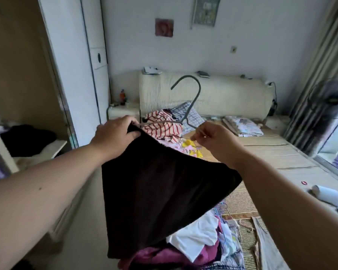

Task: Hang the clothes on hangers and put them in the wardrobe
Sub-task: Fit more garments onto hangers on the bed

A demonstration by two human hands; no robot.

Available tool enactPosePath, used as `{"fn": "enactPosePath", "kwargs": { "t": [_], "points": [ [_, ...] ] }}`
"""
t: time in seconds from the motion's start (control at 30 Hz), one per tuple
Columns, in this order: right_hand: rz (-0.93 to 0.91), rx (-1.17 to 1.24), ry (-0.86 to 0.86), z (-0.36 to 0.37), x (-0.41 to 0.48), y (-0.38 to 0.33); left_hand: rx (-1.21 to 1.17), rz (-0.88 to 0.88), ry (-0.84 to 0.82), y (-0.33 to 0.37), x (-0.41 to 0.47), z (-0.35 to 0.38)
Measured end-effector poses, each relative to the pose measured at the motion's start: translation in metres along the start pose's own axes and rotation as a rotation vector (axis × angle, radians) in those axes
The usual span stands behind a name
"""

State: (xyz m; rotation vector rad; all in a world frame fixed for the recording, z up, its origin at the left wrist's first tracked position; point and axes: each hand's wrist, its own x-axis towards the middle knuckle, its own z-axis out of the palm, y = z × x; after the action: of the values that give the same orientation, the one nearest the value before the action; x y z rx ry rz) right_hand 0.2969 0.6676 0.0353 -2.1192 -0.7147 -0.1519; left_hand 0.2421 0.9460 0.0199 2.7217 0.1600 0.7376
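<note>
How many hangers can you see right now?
1 for certain: the grey wire hanger held up over the bed, in both hands, with the black garment. Thin wires at the near clothes pile may be others; hard to tell.

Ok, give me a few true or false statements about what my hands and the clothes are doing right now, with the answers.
1. The left hand grips the black garment at its top edge. True.
2. The hanger hangs on a wardrobe rail. False: it is held up over the bed, its hook free in the air.
3. The right hand is by the hanger's right end. True.
4. The black garment lies flat on the bed. False: it is held up in the air.
5. A striped garment lies on the bed behind the hands. True.
</note>
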Motion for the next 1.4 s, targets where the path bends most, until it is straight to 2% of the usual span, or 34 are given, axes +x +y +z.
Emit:
{"fn": "enactPosePath", "kwargs": {
  "t": [0.13, 0.3, 0.37, 0.6, 0.77, 0.93, 1.1, 1.4],
  "points": [
    [0.036, -0.011, -0.074, 0.019, 0.006, -0.013, -0.180, -0.081, -0.110, -0.030, -0.009, -0.020],
    [0.183, -0.148, -0.074, 0.062, 0.008, 0.017, -0.226, -0.230, -0.029, -0.108, -0.014, -0.036],
    [0.235, -0.125, -0.065, 0.093, 0.015, 0.022, -0.188, -0.275, -0.041, -0.150, -0.007, -0.044],
    [0.292, -0.042, 0.034, 0.239, 0.085, -0.004, -0.158, -0.244, -0.154, -0.281, 0.054, -0.046],
    [0.361, -0.083, 0.045, 0.296, 0.135, -0.022, -0.159, -0.235, -0.185, -0.353, 0.109, -0.043],
    [0.396, -0.152, 0.056, 0.317, 0.175, -0.023, -0.201, -0.228, -0.147, -0.385, 0.157, -0.021],
    [0.414, -0.155, 0.149, 0.326, 0.215, -0.009, -0.274, -0.176, -0.104, -0.398, 0.207, -0.001],
    [0.436, -0.146, 0.194, 0.334, 0.325, 0.069, -0.152, -0.199, -0.149, -0.405, 0.328, 0.072]
  ]
}}
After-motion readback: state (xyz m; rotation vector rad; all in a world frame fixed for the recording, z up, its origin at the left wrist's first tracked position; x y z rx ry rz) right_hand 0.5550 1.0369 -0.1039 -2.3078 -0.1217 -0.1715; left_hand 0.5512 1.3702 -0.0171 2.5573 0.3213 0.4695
